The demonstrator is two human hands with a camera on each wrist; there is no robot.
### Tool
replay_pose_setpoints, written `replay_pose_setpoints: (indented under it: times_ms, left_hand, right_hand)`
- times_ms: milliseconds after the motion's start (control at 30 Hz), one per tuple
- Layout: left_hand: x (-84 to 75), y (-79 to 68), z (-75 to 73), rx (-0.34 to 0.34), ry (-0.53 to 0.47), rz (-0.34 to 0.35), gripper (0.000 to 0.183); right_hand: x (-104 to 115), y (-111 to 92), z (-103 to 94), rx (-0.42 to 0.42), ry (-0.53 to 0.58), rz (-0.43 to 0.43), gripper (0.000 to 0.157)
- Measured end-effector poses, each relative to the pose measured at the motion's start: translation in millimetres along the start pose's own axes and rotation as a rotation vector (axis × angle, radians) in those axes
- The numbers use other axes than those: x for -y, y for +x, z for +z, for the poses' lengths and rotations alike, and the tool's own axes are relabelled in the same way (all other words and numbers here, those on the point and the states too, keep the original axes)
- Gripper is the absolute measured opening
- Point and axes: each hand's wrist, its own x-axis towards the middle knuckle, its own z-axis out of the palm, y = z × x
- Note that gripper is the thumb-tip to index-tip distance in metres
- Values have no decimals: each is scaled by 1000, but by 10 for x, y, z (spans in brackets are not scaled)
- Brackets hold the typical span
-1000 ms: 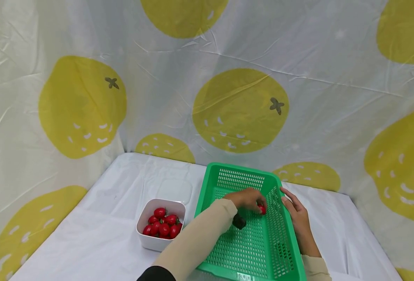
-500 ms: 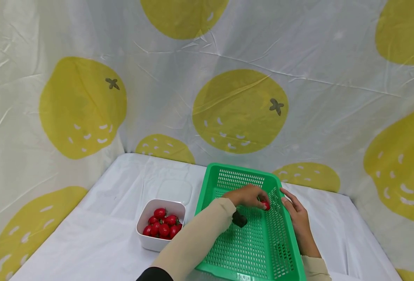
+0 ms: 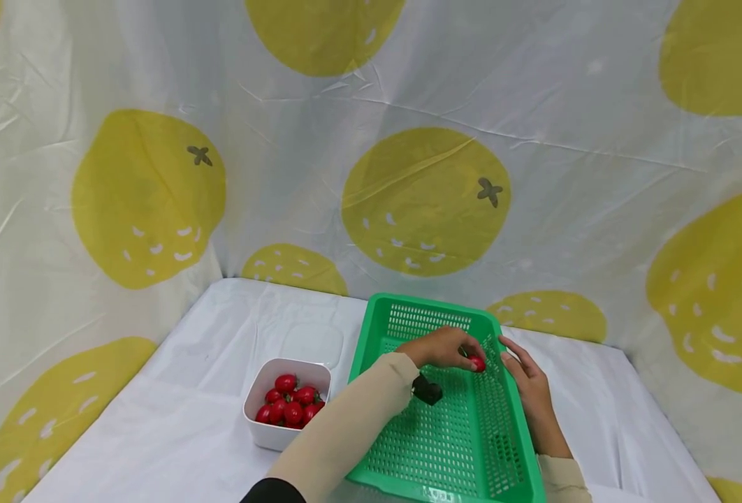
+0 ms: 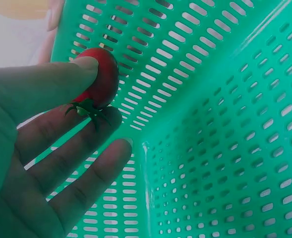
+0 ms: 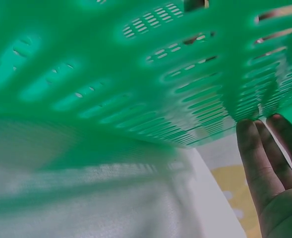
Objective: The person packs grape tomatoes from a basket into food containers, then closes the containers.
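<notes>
My left hand (image 3: 443, 347) reaches into a green slotted basket (image 3: 424, 447) in the head view. Between thumb and fingertips it pinches a red cherry tomato (image 4: 106, 79), whose green calyx points down in the left wrist view; the other fingers are spread. In the head view the tomato (image 3: 478, 364) is near the basket's right wall. My right hand (image 3: 531, 384) is outside that wall. Its fingers (image 5: 255, 158) extend fairly straight, with the tips against the basket's side in the right wrist view.
A square white container (image 3: 273, 439) with several cherry tomatoes (image 3: 293, 411) stands left of the basket, beside my left sleeve. A clear flat lid (image 3: 312, 342) lies behind it on the white cloth (image 3: 182, 433). Lemon-patterned fabric (image 3: 283, 168) hangs behind the table.
My left hand has moved slightly right with the cherry tomato, toward the basket's right wall. My right hand stays at the basket's side. The head view has shifted a little.
</notes>
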Motion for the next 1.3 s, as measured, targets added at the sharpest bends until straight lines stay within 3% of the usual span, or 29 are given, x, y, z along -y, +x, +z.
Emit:
replay_pose_setpoints:
  times_ms: [167, 433, 667, 900, 1100, 1300]
  left_hand:
    - [-46, -23, -47, -3, -9, 18, 24]
    - [-133, -176, -280, -29, 1, 67, 25]
    - [-137, -433, -521, -37, -76, 117, 24]
    - [-126, -687, -736, -60, -77, 125, 27]
    - [-107, -907, -840, -80, -94, 158, 25]
    - [-105, -1176, -910, -72, -109, 133, 24]
  right_hand:
    - [6, -4, 0, 12, 8, -6, 47]
    - [58, -7, 19, -4, -2, -7, 47]
    - [47, -34, 17, 1, -23, -11, 47]
    - [47, -53, 16, 0, -32, -2, 48]
    - [38, -28, 4, 0, -22, -27, 47]
    - [18, -8, 1, 10, -43, -14, 48]
